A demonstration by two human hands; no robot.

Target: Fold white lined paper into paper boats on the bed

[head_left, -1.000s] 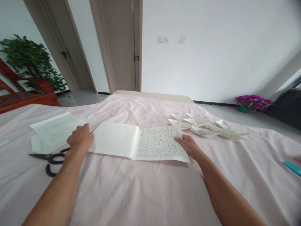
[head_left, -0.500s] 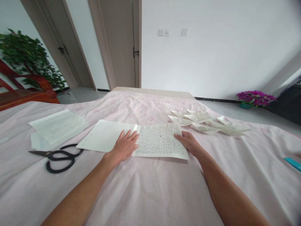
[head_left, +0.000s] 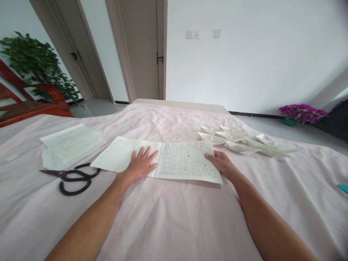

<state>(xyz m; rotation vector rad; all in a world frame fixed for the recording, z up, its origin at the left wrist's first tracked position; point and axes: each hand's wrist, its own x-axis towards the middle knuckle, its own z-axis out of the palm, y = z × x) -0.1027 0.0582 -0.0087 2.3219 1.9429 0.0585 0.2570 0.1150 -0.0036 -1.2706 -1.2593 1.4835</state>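
Note:
An open sheet of paper [head_left: 187,163] with a crease down its middle lies before me, its right half covered in handwriting and its left half lined. My left hand [head_left: 140,165] rests flat on the left half beside the crease, fingers spread. At the right edge, my right hand [head_left: 221,163] pinches the paper, thumb on top and fingers beneath. Black-handled scissors [head_left: 73,177] lie left of the paper, close to its lower left corner. Further left are loose sheets [head_left: 74,145], overlapping. Several folded paper pieces [head_left: 244,141] with pointed ends sit beyond my right hand.
A pale pink cloth [head_left: 168,221] with wrinkles covers the table. A turquoise object [head_left: 343,188] shows at the right edge. Beyond stand a wooden chair [head_left: 40,96], a green plant [head_left: 35,65] and purple flowers [head_left: 303,112] in a pot.
My left hand has slid slightly left off the crease, and its fingers have spread wider. My right hand keeps its pinch. The whole view has shifted a little.

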